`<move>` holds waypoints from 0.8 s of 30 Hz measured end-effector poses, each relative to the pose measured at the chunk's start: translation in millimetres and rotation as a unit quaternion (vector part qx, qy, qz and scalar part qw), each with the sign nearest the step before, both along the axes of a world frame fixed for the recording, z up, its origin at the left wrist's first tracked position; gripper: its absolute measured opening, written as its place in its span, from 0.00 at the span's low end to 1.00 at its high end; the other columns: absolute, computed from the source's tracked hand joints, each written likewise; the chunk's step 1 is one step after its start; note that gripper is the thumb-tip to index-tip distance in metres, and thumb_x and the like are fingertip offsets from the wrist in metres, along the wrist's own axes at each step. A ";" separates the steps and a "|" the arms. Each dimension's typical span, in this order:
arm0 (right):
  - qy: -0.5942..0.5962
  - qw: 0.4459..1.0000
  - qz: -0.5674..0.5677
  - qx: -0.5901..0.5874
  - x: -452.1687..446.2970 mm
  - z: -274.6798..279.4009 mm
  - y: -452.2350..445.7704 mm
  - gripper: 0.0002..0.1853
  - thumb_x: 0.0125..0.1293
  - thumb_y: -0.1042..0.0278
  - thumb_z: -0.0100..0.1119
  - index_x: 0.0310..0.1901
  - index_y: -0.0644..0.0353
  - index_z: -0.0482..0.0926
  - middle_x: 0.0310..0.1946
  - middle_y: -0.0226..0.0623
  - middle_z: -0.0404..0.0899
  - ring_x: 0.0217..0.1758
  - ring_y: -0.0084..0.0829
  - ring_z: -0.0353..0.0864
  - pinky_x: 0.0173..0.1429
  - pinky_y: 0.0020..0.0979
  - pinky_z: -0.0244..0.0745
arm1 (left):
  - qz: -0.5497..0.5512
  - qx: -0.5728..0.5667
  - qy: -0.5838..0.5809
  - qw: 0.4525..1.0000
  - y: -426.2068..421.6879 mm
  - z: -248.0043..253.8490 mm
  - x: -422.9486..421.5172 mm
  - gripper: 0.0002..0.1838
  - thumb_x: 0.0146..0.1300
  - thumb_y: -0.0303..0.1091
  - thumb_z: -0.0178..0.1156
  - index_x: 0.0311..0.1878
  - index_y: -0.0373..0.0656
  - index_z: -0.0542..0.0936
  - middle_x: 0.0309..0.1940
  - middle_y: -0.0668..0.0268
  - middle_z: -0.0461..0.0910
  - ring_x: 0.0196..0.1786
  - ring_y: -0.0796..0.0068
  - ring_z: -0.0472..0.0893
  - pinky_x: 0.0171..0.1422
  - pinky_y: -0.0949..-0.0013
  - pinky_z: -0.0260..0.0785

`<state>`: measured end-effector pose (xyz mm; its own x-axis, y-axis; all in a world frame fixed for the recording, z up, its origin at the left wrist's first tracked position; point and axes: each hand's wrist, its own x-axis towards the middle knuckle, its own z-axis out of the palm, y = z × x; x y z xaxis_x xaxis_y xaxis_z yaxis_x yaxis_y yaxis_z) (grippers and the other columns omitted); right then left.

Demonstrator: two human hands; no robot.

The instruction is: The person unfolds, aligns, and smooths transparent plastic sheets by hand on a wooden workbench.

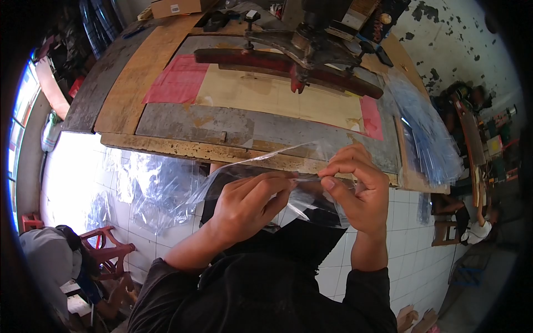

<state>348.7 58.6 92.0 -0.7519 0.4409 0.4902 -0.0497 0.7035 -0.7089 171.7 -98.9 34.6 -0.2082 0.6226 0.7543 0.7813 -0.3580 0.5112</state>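
A clear plastic sheet [266, 158] is held between my two hands, just in front of the wooden edge of the worktable [194, 155]. My left hand [250, 202] pinches it with thumb and fingers close together. Close beside it, my right hand [358, 191] pinches the sheet's other part between thumb and index finger. Loose plastic spreads left of my left hand and hangs below both hands. Beyond them on the table lies a grey plate [222, 125] with a yellow panel [266, 97] and pink pieces at its ends.
A metal press with a red bar [250, 58] stands over the panel. Clear plastic sheets [425, 133] are piled at the right; more plastic [161, 188] lies at the left below the table edge. Co-workers sit at lower left [53, 261] and far right [478, 230]. A red stool [108, 250] stands at left.
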 end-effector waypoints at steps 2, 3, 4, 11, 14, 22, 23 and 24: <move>0.003 1.000 0.002 0.000 0.0 -0.6 0.7 0.07 0.67 0.67 0.79 0.44 0.56 0.93 0.39 0.31 0.89 0.48 0.32 0.82 0.58 0.37 0.70 | 0.001 -0.009 0.001 1.000 -1.5 1.4 0.4 0.14 0.63 0.19 0.75 0.49 0.37 0.81 0.43 0.59 0.92 0.40 0.63 0.93 0.42 0.64 0.86; 0.006 1.000 0.005 0.000 0.0 -1.1 0.9 0.07 0.67 0.67 0.79 0.44 0.56 0.93 0.39 0.31 0.89 0.48 0.32 0.82 0.58 0.37 0.70 | 0.002 -0.019 0.001 1.000 -2.3 2.5 0.5 0.14 0.64 0.20 0.75 0.49 0.37 0.81 0.43 0.58 0.92 0.40 0.63 0.93 0.42 0.64 0.86; 0.006 1.000 0.005 0.000 0.1 -1.6 1.1 0.07 0.67 0.67 0.79 0.44 0.56 0.93 0.39 0.31 0.89 0.48 0.32 0.82 0.58 0.37 0.70 | 0.002 -0.019 0.001 1.000 -2.7 3.9 0.6 0.14 0.64 0.20 0.75 0.49 0.37 0.81 0.43 0.58 0.92 0.40 0.63 0.93 0.42 0.64 0.86; 0.015 1.000 0.002 0.007 0.3 -4.7 2.2 0.07 0.69 0.67 0.79 0.44 0.58 0.93 0.39 0.32 0.89 0.48 0.33 0.81 0.56 0.36 0.72 | -0.004 -0.026 0.002 1.000 -1.4 4.7 0.6 0.14 0.65 0.21 0.75 0.49 0.37 0.80 0.42 0.58 0.92 0.39 0.64 0.93 0.42 0.64 0.86; 0.019 1.000 0.000 0.000 0.1 -3.6 -0.5 0.06 0.69 0.69 0.78 0.44 0.59 0.93 0.40 0.33 0.88 0.49 0.34 0.81 0.55 0.35 0.73 | -0.005 -0.022 0.004 1.000 0.0 3.3 0.2 0.14 0.66 0.22 0.76 0.50 0.37 0.80 0.41 0.59 0.92 0.38 0.64 0.93 0.42 0.64 0.86; 0.125 0.984 -0.079 -0.100 11.3 -38.7 21.1 0.07 0.76 0.70 0.71 0.44 0.65 0.85 0.45 0.37 0.86 0.53 0.32 0.82 0.63 0.36 0.77 | 0.093 -0.086 0.086 0.988 -9.7 18.7 -6.3 0.17 0.62 0.33 0.81 0.49 0.43 0.83 0.45 0.59 0.94 0.41 0.65 0.94 0.45 0.64 0.86; 0.155 0.979 -0.093 -0.096 14.8 -45.3 33.5 0.08 0.79 0.68 0.69 0.46 0.64 0.83 0.46 0.38 0.85 0.55 0.32 0.82 0.66 0.36 0.76 | 0.119 -0.127 0.122 0.977 -14.5 25.4 -12.2 0.17 0.63 0.34 0.80 0.50 0.44 0.84 0.46 0.61 0.94 0.44 0.65 0.94 0.48 0.63 0.86; 0.186 0.972 -0.106 -0.092 17.8 -53.0 45.4 0.09 0.82 0.66 0.66 0.48 0.64 0.81 0.47 0.38 0.84 0.57 0.32 0.83 0.69 0.36 0.76 | 0.143 -0.166 0.159 0.963 -18.1 29.9 -19.3 0.16 0.64 0.35 0.79 0.51 0.45 0.85 0.47 0.62 0.94 0.47 0.65 0.94 0.51 0.62 0.86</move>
<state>366.6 104.0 39.0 -0.4198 0.6728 0.6092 -0.1935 0.5894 -0.7843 152.4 -117.0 64.5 -0.1987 0.7920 0.5772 0.9596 0.0376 0.2788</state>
